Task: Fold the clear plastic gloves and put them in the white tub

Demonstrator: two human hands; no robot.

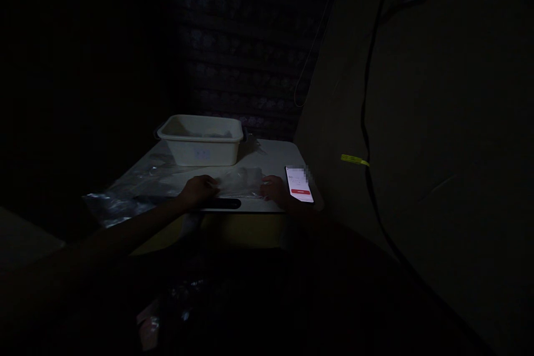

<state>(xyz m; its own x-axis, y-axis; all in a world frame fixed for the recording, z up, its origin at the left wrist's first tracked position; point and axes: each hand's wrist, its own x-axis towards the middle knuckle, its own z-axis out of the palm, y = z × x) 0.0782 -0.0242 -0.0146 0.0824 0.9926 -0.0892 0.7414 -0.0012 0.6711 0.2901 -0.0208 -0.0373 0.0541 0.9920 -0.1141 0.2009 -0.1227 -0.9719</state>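
Note:
A clear plastic bag point(241, 181) lies near the front edge of the white table point(277, 151). My left hand point(199, 190) has its fingers closed on the bag's left end. At the opposite end, my right hand point(273, 188) pinches the plastic with closed fingers. What the bag contains, if anything, is too dark to tell. Just right of my right hand rests a phone point(299, 184) with its screen lit. Behind the bag stands a white tub point(204, 151) with dark handles; its contents are only dimly visible.
More crumpled clear plastic point(114, 206) spreads over the table's left side and hangs past its edge. A dark slot point(225, 203) runs along the front edge. A black cable point(367, 122) with a yellow tag point(351, 159) hangs along the right wall.

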